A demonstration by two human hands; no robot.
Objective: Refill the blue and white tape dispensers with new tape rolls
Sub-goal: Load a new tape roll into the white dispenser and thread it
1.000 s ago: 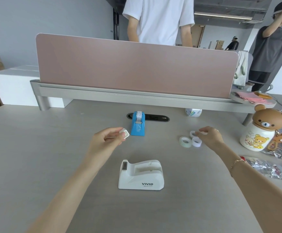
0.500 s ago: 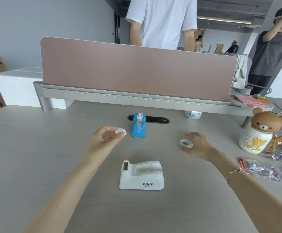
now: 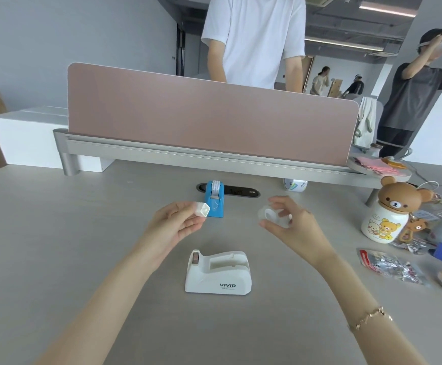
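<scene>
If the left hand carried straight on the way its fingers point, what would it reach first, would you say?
Probably the blue dispenser, just beyond the white core that the left hand pinches, though the hand's height above the desk is unclear.

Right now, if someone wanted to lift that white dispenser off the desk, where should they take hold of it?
Probably from above, fingers pinching the two flat long sides of the white tape dispenser at its taller rear half. It sits upright on the desk with its roll slot empty and clear space around it. Best to avoid the cutter end on its left.
</scene>
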